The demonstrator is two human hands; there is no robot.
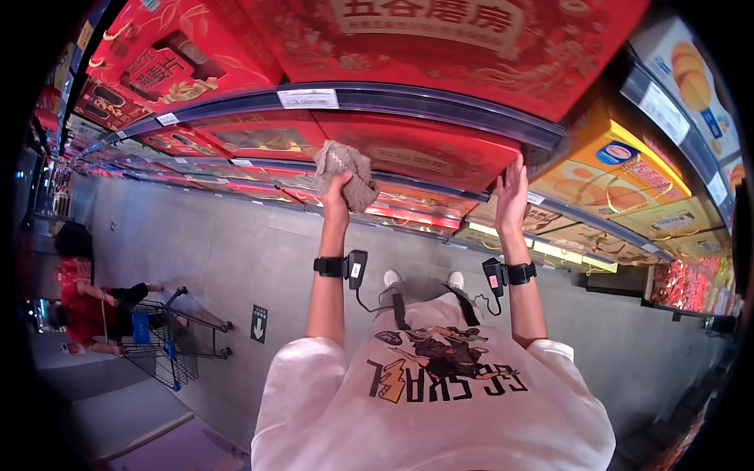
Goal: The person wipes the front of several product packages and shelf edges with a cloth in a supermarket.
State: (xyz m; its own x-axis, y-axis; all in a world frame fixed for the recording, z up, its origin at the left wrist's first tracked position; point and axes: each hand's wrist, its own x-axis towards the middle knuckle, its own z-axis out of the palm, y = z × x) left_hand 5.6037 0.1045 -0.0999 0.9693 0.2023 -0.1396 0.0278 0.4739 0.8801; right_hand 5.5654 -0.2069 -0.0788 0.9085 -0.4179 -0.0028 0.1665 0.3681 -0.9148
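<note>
My left hand (337,191) grips a bunched grey-brown cloth (347,173) in front of a store shelf. The cloth overlaps the front of a red gift box (412,150) on the second shelf level. My right hand (513,191) is raised with its fingers straight, at the right end of that box. Its fingertips appear to touch or nearly touch the box's side; the exact contact is hard to tell. Above both hands runs a dark shelf edge (424,109) with a price label (308,99). A larger red box (447,47) stands on that upper shelf.
Yellow gift boxes (624,171) with rope handles fill the shelf to the right. Wrapped goods (689,288) lie in a bin at far right. On the left, a person in red (85,312) holds a shopping cart (159,341). A floor arrow sign (258,324) marks the grey aisle.
</note>
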